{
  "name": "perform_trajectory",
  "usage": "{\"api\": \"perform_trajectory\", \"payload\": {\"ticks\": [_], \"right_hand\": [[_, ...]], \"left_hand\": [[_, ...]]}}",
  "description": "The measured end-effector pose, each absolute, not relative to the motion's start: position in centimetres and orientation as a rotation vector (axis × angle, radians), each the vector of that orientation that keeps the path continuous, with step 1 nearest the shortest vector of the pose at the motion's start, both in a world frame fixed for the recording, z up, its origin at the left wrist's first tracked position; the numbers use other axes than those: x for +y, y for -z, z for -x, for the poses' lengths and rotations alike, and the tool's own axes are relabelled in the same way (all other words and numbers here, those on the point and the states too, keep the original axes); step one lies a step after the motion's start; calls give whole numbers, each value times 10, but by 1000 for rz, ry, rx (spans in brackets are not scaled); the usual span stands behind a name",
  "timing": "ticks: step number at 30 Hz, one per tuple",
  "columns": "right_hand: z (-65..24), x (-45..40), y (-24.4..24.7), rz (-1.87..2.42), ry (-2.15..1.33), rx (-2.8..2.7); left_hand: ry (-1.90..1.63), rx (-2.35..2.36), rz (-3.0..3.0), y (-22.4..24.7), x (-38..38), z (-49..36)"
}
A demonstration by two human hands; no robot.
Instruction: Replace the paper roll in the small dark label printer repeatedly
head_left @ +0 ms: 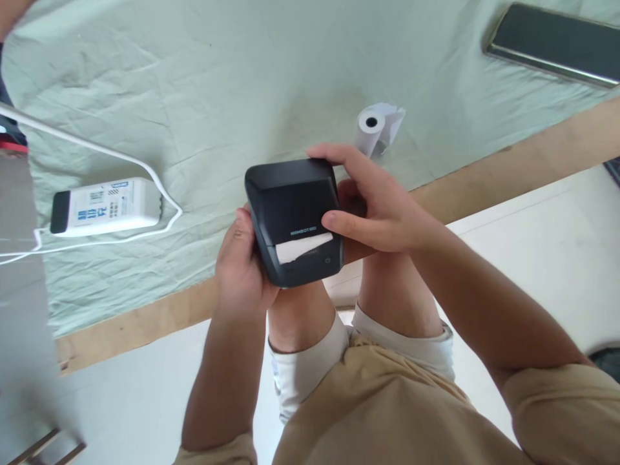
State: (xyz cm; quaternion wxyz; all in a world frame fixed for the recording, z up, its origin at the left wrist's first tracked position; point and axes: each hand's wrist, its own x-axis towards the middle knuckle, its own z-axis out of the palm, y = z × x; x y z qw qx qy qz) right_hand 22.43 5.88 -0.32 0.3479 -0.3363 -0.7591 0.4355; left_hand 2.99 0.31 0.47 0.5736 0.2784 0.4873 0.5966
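Observation:
A black label printer (295,200) with a strip of white paper (303,248) showing at its slot is held over the table's front edge. My left hand (242,265) grips its left side, thumb along the edge and the other fingers hidden beneath. Around the right side wraps my right hand (371,203), its thumb on the top cover near the printed brand name and its index finger at the far corner. Just beyond that hand, a white paper roll (371,126) stands upright with its loose end curling to the right.
A white power strip (109,206) lies at the left, with white cables (150,173) running around it. A dark phone-like slab (557,45) rests at the far right. Pale green cloth (203,90) covers the table, leaving a bare wooden edge (140,323) in front.

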Motion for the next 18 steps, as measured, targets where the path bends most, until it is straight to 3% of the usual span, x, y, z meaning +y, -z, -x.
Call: {"api": "perform_trajectory", "payload": {"ticks": [8,18], "right_hand": [[-226,61,6,774,-1128,-2014],[-213,41,-18,1048,-617,-1752]], "left_hand": [[-1479,1170,-685,-3,6,-26],[-1408,1038,-682,0,8,-31]]}}
